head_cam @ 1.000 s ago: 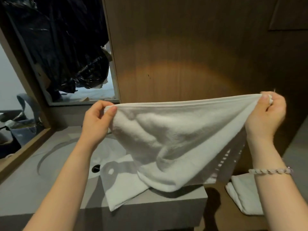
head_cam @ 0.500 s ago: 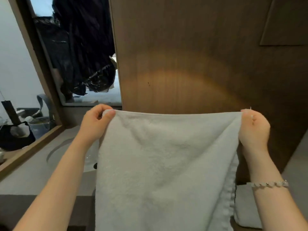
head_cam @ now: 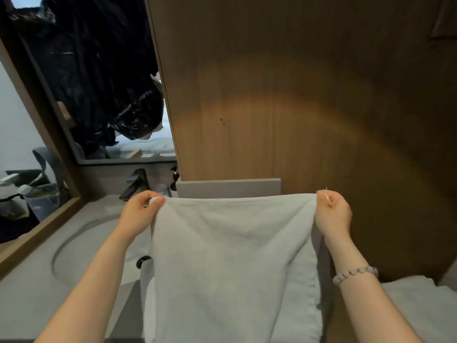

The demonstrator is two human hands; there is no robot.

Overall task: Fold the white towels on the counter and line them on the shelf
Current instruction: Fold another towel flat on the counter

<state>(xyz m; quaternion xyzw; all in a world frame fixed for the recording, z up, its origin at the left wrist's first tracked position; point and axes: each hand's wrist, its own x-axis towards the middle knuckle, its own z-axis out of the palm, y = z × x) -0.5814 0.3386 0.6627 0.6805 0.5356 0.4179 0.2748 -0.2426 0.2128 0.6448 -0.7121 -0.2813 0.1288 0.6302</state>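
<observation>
The white towel (head_cam: 230, 263) is hanging open over the worktop (head_cam: 27, 303) edge, with the left hand (head_cam: 142, 211) and right hand (head_cam: 333, 214) each pinching a top corner in a tight grip, so I'd say folding this one is barely starting. Another towel (head_cam: 418, 310) is lying low on the right, looking folded, but I can't tell if that's the shelf.
</observation>
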